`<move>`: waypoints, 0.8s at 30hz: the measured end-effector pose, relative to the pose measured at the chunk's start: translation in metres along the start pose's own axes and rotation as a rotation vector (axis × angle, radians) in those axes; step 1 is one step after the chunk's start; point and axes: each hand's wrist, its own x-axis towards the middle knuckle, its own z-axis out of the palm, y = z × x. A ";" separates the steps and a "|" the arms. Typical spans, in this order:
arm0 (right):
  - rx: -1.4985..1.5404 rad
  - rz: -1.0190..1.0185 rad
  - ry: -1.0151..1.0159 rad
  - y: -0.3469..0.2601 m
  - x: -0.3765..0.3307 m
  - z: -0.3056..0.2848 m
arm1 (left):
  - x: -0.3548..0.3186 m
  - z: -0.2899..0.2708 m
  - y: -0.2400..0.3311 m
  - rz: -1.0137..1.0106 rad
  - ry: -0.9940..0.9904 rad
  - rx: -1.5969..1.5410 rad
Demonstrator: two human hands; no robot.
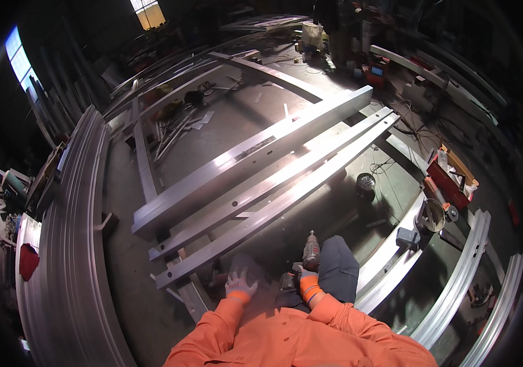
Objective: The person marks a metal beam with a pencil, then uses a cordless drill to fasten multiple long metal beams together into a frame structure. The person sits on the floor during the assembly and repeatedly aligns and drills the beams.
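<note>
In a pale glove, my left hand (240, 284) is open, its fingers spread over my left leg, with nothing in it. My right hand (303, 271) is wrapped round the grip of a cordless drill (311, 253), held by my right thigh; its chuck points away from me. Just ahead, two long silver metal bars (267, 211) lie side by side at a slant, with round holes in at least one. Beyond them rests a wider metal beam (237, 165) with a slot and small holes. All three cross over supporting rails (189, 293).
Long metal profiles (68, 257) are stacked at my left. On the right are a red toolbox (450, 183), a bucket (431, 215), an angle grinder (450, 212), a dark battery-like block (407, 238) and more profiles (457, 287). Cables (417, 125) trail over the floor.
</note>
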 end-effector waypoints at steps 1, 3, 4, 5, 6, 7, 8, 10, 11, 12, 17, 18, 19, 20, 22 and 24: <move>-0.007 0.017 0.088 0.017 0.014 -0.003 | 0.003 -0.004 0.009 0.016 -0.009 -0.004; -0.035 0.050 0.197 0.040 0.041 -0.006 | 0.004 -0.012 0.021 0.042 -0.028 -0.011; -0.017 0.017 0.191 0.050 0.045 -0.006 | 0.005 -0.010 0.021 0.047 -0.019 -0.011; 0.003 -0.018 0.186 0.055 0.049 -0.006 | 0.008 -0.007 0.020 0.053 -0.009 -0.010; 0.023 -0.054 0.185 0.060 0.053 -0.007 | 0.011 -0.006 0.021 0.063 0.002 -0.010; 0.134 0.032 0.116 0.050 0.048 -0.004 | 0.011 -0.006 0.019 0.050 0.013 -0.017; 0.240 0.128 0.037 0.034 0.032 -0.001 | 0.004 -0.007 0.015 0.023 0.021 -0.024; 0.363 0.212 -0.018 0.012 0.021 0.001 | 0.000 -0.009 0.013 0.012 0.026 -0.035; 0.379 0.201 0.001 0.007 0.021 0.000 | 0.001 -0.009 0.013 0.020 0.023 -0.041; 0.395 0.191 0.018 0.003 0.021 0.000 | 0.002 -0.009 0.013 0.026 0.019 -0.047; 0.167 0.180 0.087 0.005 0.029 -0.003 | 0.004 -0.005 0.009 0.031 0.010 -0.062; 0.157 0.188 0.100 0.016 0.037 -0.004 | 0.006 -0.005 0.012 0.038 0.011 -0.066; 0.176 0.197 0.094 0.019 0.038 -0.003 | 0.006 -0.004 0.010 0.040 0.017 -0.067; 0.196 0.207 0.090 0.022 0.039 -0.002 | 0.007 -0.002 0.008 0.043 0.022 -0.067; 0.204 0.223 0.088 0.025 0.041 -0.003 | 0.008 -0.002 0.009 0.043 0.022 -0.070; 0.181 0.236 0.095 0.026 0.042 -0.007 | 0.008 -0.004 0.013 0.039 0.011 -0.073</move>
